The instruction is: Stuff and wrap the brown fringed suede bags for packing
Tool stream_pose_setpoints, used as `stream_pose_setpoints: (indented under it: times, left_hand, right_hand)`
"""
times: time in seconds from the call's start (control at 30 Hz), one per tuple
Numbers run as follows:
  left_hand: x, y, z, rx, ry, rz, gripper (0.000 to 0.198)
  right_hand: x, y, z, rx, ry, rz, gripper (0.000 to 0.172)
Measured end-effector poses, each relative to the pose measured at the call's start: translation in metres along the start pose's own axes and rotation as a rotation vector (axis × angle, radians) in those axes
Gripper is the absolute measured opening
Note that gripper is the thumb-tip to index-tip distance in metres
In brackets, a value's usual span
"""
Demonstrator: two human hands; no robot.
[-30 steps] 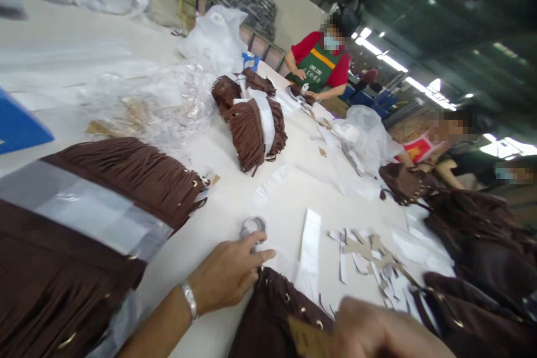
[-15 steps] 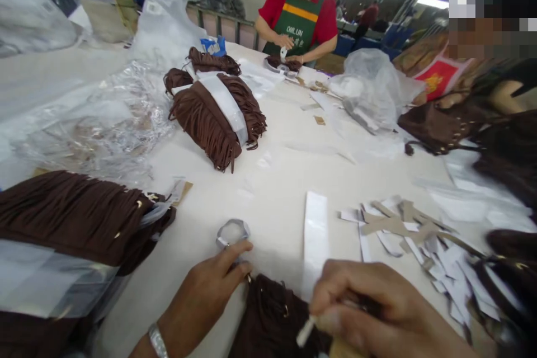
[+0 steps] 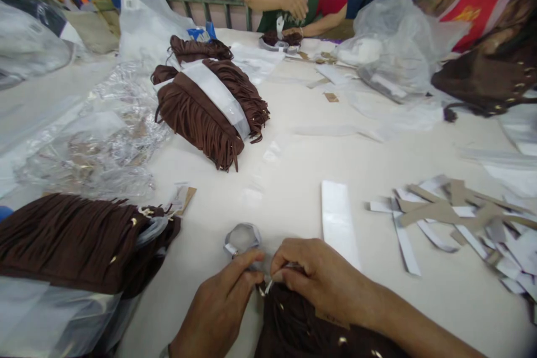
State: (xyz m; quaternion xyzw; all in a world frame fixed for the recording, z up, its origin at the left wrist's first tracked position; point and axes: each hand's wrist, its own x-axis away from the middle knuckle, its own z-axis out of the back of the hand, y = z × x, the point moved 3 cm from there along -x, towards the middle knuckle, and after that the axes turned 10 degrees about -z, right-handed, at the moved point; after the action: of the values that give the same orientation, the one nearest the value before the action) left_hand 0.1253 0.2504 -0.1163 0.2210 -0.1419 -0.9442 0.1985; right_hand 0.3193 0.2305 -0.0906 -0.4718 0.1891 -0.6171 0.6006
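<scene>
A dark brown fringed bag with small gold metal parts lies at the bottom edge. Its top corner is under my hands. From there a loop of grey-wrapped strap curves onto the table. My left hand is closed, thumb and forefinger pinching the bag's corner by the gold hardware. Close against it, my right hand pinches a thin white tie; its far end is hidden by the fingers. Below my right wrist, a tan card tag rests on the bag.
White paper band lies ahead of my right hand, paper strips heap at right. Another fringed bag sits left; banded brown bags lie farther back. Crumpled plastic spreads left. A co-worker works across the table.
My right hand has moved left and forward with the white tie, up to my left hand at the bag's corner. The view has tipped downward.
</scene>
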Motion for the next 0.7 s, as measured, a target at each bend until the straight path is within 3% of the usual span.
stream_pose_setpoints:
  times: [0.7]
  left_hand:
    - [0.003,0.0,-0.002,0.03,-0.018,0.029,0.026]
  right_hand:
    - [0.0,-0.012,-0.001,0.147,0.0,-0.028,0.017]
